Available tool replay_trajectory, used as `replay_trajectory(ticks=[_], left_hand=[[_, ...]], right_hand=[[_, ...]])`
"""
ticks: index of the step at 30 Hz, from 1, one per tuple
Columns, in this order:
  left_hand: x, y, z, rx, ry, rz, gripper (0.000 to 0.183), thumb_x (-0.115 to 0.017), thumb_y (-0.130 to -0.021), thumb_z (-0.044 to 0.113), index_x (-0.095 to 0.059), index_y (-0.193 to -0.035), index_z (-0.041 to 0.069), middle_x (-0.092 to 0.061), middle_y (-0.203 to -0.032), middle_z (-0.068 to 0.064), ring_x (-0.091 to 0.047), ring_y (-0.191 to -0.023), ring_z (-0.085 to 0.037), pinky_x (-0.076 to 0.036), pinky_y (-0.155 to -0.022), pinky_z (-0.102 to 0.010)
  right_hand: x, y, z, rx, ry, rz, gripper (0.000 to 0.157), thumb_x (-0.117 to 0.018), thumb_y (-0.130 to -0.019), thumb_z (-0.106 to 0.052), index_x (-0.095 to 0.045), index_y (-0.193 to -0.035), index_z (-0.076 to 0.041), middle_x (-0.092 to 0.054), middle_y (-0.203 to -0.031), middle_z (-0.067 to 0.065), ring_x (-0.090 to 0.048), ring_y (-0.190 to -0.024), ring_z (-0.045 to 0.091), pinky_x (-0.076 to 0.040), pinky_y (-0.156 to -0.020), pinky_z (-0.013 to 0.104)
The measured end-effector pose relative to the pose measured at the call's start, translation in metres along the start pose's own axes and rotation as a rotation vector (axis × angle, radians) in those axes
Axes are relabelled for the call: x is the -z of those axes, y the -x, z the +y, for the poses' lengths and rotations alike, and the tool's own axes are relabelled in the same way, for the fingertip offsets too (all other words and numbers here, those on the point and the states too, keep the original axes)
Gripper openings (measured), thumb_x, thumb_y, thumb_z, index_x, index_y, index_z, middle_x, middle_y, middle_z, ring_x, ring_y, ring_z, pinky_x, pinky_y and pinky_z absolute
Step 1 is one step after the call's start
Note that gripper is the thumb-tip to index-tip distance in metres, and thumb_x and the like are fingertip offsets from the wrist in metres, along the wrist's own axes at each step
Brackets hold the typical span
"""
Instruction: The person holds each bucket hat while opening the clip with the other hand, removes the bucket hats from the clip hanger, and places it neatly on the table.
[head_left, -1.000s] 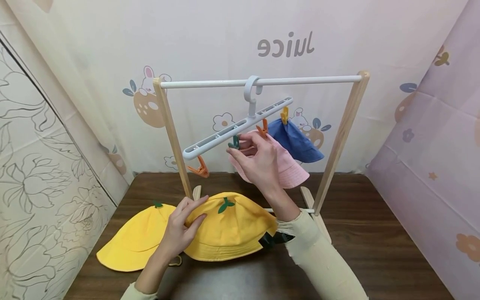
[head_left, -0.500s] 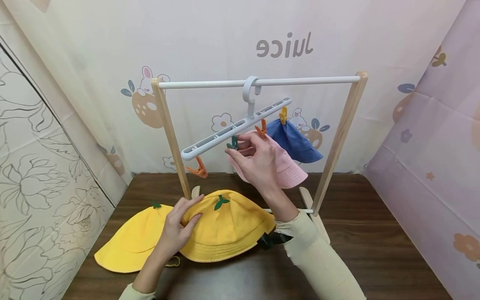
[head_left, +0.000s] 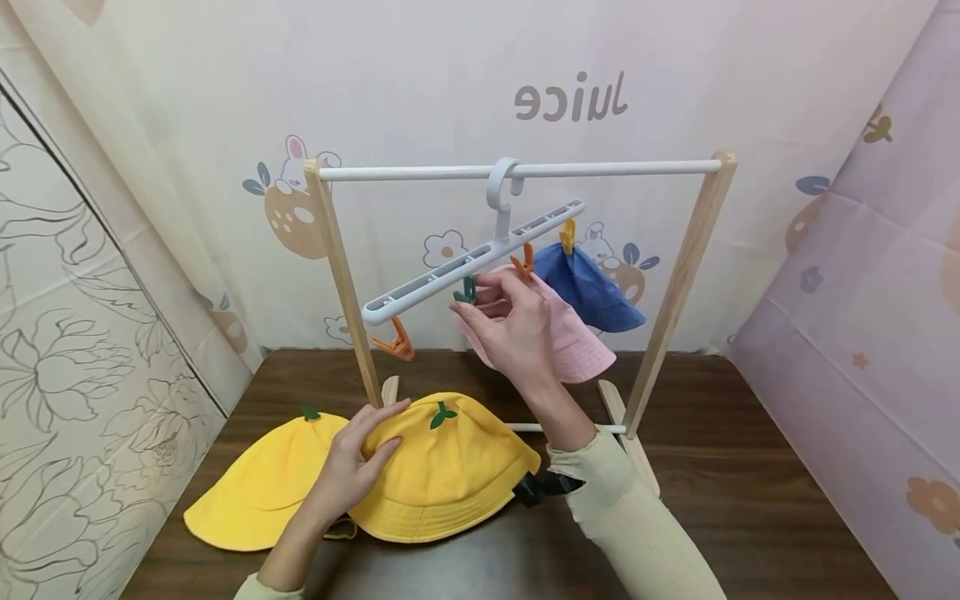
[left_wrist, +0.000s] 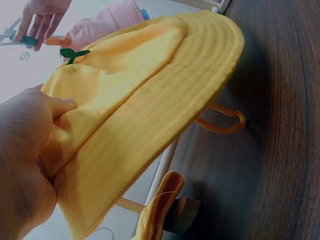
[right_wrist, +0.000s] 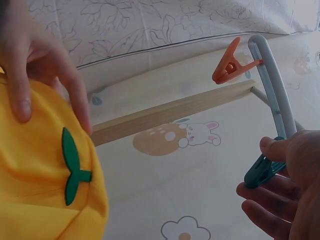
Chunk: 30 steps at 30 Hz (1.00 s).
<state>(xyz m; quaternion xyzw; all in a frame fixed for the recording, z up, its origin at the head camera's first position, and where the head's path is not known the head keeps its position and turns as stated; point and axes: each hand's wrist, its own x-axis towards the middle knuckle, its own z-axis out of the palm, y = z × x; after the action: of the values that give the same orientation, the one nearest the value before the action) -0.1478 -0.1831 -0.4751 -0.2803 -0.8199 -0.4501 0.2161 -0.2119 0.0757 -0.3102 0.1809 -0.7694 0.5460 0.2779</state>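
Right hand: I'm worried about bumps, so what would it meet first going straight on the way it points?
Beyond the green clip that the right hand pinches, the grey hanger probably comes first in the head view, though depth there is hard to judge.

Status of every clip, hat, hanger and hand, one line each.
Hanger: hooked on rail
Green clip: pinched, no hat in it
Empty orange clip: hanging
Other orange clip: on pink hat
Yellow clip: on blue hat
Pink hat: hanging
Blue hat: hanging
Held yellow hat: unclipped
Other yellow hat: on table
Left hand: gripping yellow hat
Right hand: pinching green clip
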Motion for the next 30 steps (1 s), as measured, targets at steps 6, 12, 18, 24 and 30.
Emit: replay_trajectory(ticks=[6, 12, 18, 24, 30], left_hand=[[0.0013, 0.0027, -0.0046, 0.048, -0.053, -0.005, 0.055, -0.076, -0.102, -0.005, -0.068, -0.154, 0.011, -0.069, -0.103, -0.001, -0.050, -0.081, -0.001, -0.047, -0.070, -0.023], [0.0029, 0.0001, -0.0062, 0.154, -0.110, -0.018, 0.055, -0.077, -0.102, -0.002, -0.066, -0.155, 0.011, -0.064, -0.100, -0.003, -0.041, -0.076, 0.000, -0.042, -0.064, -0.023], [0.0052, -0.0008, -0.0064, 0.260, -0.140, -0.051, 0.060, -0.077, -0.102, -0.002, -0.063, -0.159, 0.012, -0.062, -0.101, -0.007, -0.035, -0.071, -0.003, -0.038, -0.062, -0.024], [0.0056, 0.0006, -0.0084, 0.348, -0.122, -0.079, 0.063, -0.075, -0.104, -0.001, -0.059, -0.163, 0.014, -0.060, -0.106, -0.009, -0.035, -0.071, -0.007, -0.037, -0.062, -0.025], [0.0058, 0.0024, -0.0105, 0.415, -0.132, -0.132, 0.066, -0.073, -0.106, 0.002, -0.053, -0.168, 0.014, -0.059, -0.111, -0.012, -0.035, -0.074, -0.011, -0.035, -0.065, -0.026]], right_hand=[[-0.0005, -0.0002, -0.0004, 0.001, -0.004, -0.002, 0.037, -0.096, -0.090, -0.010, -0.077, -0.118, 0.003, -0.084, -0.107, 0.020, -0.085, -0.091, 0.033, -0.071, -0.086, 0.037], [0.0004, -0.0018, -0.0005, 0.003, 0.002, 0.000, 0.038, -0.096, -0.089, -0.009, -0.077, -0.120, 0.004, -0.084, -0.108, 0.021, -0.085, -0.091, 0.034, -0.071, -0.088, 0.041], [0.0004, -0.0017, -0.0014, -0.010, -0.006, -0.002, 0.039, -0.096, -0.089, -0.009, -0.078, -0.122, 0.004, -0.084, -0.108, 0.021, -0.085, -0.091, 0.035, -0.071, -0.087, 0.039], [-0.0013, -0.0009, -0.0024, -0.005, -0.029, -0.008, 0.039, -0.096, -0.090, -0.008, -0.077, -0.122, 0.003, -0.084, -0.109, 0.021, -0.085, -0.091, 0.035, -0.071, -0.087, 0.037], [-0.0017, 0.0010, -0.0031, -0.006, -0.033, -0.004, 0.038, -0.095, -0.090, -0.009, -0.078, -0.122, 0.003, -0.085, -0.109, 0.020, -0.085, -0.091, 0.034, -0.071, -0.087, 0.039]])
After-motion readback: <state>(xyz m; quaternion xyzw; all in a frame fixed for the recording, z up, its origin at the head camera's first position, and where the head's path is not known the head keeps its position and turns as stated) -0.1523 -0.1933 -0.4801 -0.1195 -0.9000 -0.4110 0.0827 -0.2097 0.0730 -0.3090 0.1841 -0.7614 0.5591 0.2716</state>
